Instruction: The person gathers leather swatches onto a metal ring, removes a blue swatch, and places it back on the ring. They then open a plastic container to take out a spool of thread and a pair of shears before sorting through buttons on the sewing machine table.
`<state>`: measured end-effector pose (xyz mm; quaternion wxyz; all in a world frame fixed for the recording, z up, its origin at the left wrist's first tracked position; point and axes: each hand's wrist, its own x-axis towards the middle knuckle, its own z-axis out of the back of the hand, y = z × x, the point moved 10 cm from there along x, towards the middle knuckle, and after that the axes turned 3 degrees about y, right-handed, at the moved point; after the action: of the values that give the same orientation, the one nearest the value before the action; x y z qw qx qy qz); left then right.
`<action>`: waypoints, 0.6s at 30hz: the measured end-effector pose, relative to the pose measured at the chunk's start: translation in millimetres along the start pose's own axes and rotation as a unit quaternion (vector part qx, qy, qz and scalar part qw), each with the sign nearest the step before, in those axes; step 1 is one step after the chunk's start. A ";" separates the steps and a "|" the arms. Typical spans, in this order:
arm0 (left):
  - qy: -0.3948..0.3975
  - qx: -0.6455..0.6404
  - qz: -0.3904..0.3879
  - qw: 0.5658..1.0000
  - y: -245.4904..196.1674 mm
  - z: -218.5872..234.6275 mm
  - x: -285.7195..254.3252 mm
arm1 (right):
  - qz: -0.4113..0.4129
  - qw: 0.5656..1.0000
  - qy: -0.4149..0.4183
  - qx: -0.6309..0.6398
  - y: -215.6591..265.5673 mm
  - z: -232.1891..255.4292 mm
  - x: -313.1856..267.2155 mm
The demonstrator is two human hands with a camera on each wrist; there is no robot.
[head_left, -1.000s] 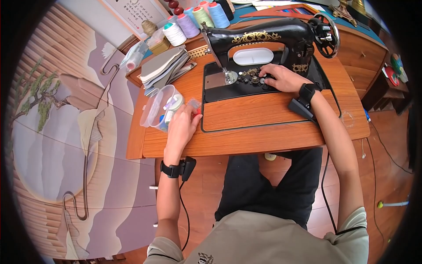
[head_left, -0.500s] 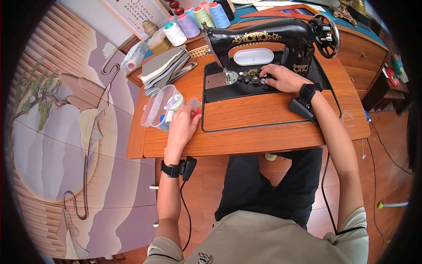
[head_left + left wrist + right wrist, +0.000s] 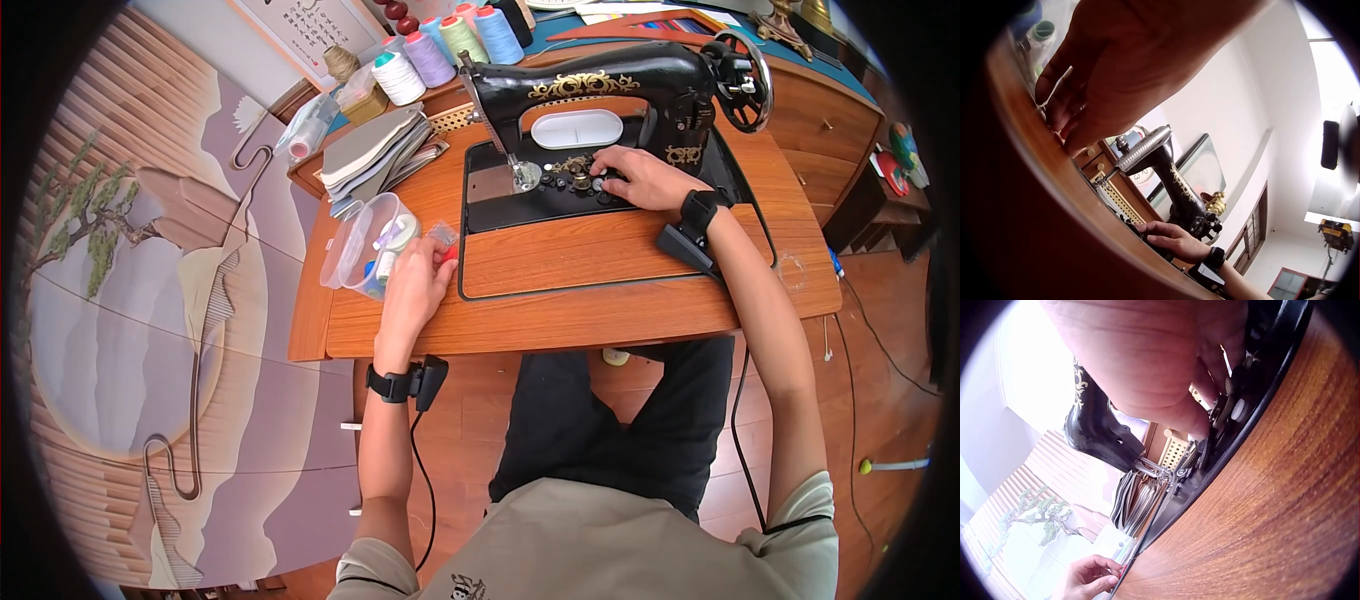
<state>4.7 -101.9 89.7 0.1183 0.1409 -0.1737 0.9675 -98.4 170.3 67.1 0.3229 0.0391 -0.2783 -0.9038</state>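
Note:
On the black bed of the sewing machine lies a heap of mostly dark and brassy buttons. My right hand rests at the heap's right side, thumb and fingertips among the buttons; a pale button shows beside them in the right wrist view. My left hand is at the left of the table, thumb and fingers pinching a small clear plastic bag with a red part. Close by on its left stands an open clear plastic box containing a white spool and other small things.
Folded grey cloths lie behind the box. Several large thread cones stand along the back left. A white oval dish shows through the machine's arm. The handwheel sticks out at right, and cables hang from both wrists.

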 end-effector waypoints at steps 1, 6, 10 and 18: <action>0.009 -0.011 0.013 1.000 1.3 -0.7 0.5 | -0.002 1.000 0.003 0.000 0.3 -0.1 -0.1; 0.011 -0.029 0.029 0.999 2.8 -1.4 -0.7 | -0.002 1.000 0.001 -0.007 1.2 0.3 -0.4; 0.017 -0.029 0.031 0.999 2.3 -2.1 -1.5 | -0.009 1.000 0.007 -0.008 -0.3 -0.6 0.0; -0.015 -0.033 0.005 0.999 -0.5 -0.4 -0.7 | -0.007 1.000 0.008 -0.007 -0.2 -0.7 -0.3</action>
<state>5.4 -101.5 89.3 0.1157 0.1503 -0.2075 0.9597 -98.1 170.3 66.3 0.3191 0.0464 -0.2690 -0.9076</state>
